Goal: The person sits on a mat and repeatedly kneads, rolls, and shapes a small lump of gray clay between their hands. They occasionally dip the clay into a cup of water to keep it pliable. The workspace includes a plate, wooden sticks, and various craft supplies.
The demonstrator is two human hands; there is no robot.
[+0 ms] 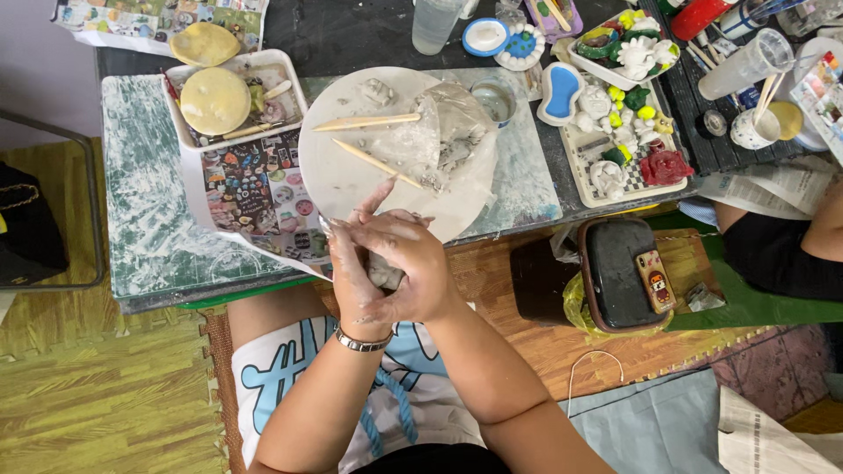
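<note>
A: Both forearms first, meeting over the lap; entry one is the right hand [413,263], fingers curled together over a lump of grey clay [385,272]

B: And the left hand [356,263]?

A: Cupped under and beside the same lump, fingers clamped on it, index tip pointing up and away. Metal bracelet [363,342] at that wrist. Clay sits between the two palms, mostly hidden; long axis cannot be told. Neither hand is nearer, both touch it

B: Texture?

A: Wet, matte, smeared grey on the fingers

B: Beyond the fingertips?

A: Round white board [351,167], just past them, dusted with clay. On it, two tapered wooden sticks [367,123], one lying crosswise, one slanting toward the fingers, plus crumpled clear plastic [439,132] over grey scraps

B: Further off?

A: Left of the fingers, a white tray [294,88] with a pale yellow disc [215,101]. Right of them, glossy painted figurines [628,132] on a checked tray
</note>
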